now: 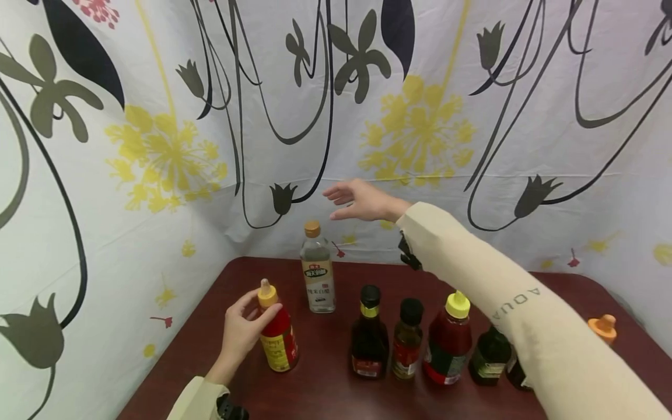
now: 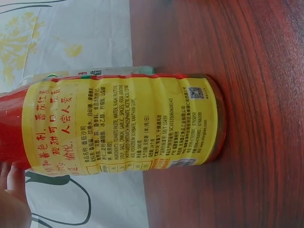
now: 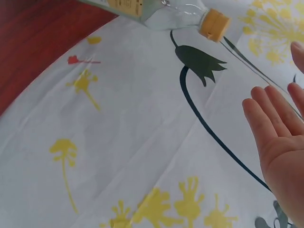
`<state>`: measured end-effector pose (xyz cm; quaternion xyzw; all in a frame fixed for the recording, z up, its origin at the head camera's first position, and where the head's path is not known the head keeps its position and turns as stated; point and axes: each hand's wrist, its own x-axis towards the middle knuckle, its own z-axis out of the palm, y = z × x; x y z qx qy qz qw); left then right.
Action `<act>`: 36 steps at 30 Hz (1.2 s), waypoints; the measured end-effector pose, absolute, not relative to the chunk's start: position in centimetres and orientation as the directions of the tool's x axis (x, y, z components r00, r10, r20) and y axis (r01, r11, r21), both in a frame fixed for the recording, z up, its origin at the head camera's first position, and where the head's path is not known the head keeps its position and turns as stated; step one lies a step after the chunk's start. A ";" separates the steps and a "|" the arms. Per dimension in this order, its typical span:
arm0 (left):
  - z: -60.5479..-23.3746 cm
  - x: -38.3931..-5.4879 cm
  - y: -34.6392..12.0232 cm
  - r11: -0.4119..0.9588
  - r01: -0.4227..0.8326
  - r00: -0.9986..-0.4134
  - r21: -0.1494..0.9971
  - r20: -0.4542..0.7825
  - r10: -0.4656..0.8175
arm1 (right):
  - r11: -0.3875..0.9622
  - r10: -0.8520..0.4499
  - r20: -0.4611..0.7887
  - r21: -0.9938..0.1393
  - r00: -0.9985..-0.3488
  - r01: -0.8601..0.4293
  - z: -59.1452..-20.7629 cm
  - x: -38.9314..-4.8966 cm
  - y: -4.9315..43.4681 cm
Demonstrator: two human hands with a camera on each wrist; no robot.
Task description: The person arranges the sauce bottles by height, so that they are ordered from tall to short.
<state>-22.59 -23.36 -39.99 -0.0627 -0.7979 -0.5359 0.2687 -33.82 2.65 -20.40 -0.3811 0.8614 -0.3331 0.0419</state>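
My left hand (image 1: 243, 326) holds a ketchup bottle (image 1: 279, 344) near its neck, the thumb lying across the red shoulder. This squeeze bottle has a yellow cap with a pale tip; its yellow label (image 2: 118, 123) fills much of the left wrist view. Just behind it stands a clear glass bottle of white vinegar (image 1: 318, 280) with an orange cap, upright on the table. Raised above and to the right of that bottle is my right hand (image 1: 362, 201), fingers extended and holding nothing. In the right wrist view, its palm (image 3: 285, 156) is apart from the vinegar bottle (image 3: 175, 16).
On the dark red table (image 1: 315, 396), a row includes a dark sauce bottle (image 1: 370, 344), a small black-capped bottle (image 1: 407, 344), a yellow-capped red bottle (image 1: 448, 344) and a green bottle (image 1: 490, 359). My right sleeve partly hides an orange-capped bottle (image 1: 602, 328). Patterned cloth (image 1: 294, 116) hangs behind.
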 end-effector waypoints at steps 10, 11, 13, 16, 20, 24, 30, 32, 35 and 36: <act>-39.8 -22.4 -23.4 0.386 0.328 -0.886 0.862 0.423 -0.193 | 0.473 -0.662 0.274 -0.569 -0.698 -0.672 -21.7 -30.5 6.9; -39.9 -22.4 -23.4 0.387 0.326 -0.886 0.863 0.422 -0.194 | 0.460 -0.664 0.279 -0.578 -0.693 -0.674 -21.9 -30.1 7.3; -39.8 -22.3 -23.4 0.385 0.320 -0.887 0.866 0.417 -0.198 | 0.428 -0.664 0.303 -0.595 -0.683 -0.680 -22.3 -29.3 8.2; -39.8 -22.4 -23.3 0.381 0.320 -0.888 0.867 0.415 -0.197 | 0.392 -0.648 0.338 -0.621 -0.682 -0.679 -22.5 -28.2 9.7; -39.8 -22.4 -23.3 0.365 0.331 -0.889 0.870 0.418 -0.189 | 0.394 -0.632 0.329 -0.643 -0.702 -0.657 -23.3 -27.0 11.8; -39.9 -22.3 -23.3 0.358 0.333 -0.888 0.872 0.418 -0.192 | 0.421 -0.615 0.310 -0.649 -0.725 -0.634 -24.6 -25.9 13.8; -40.1 -22.4 -23.4 0.374 0.331 -0.881 0.866 0.426 -0.206 | 0.472 -0.530 0.302 -0.671 -0.792 -0.572 -26.9 -24.1 16.8; -40.2 -22.5 -23.5 0.374 0.333 -0.880 0.865 0.428 -0.206 | 0.484 -0.504 0.283 -0.690 -0.816 -0.538 -27.8 -23.6 17.9; -40.3 -22.6 -23.5 0.372 0.335 -0.882 0.866 0.427 -0.201 | 0.479 -0.482 0.268 -0.717 -0.834 -0.507 -29.1 -23.0 19.3; -40.3 -22.6 -23.5 0.367 0.335 -0.883 0.868 0.424 -0.199 | 0.473 -0.481 0.265 -0.724 -0.835 -0.502 -29.5 -22.8 19.7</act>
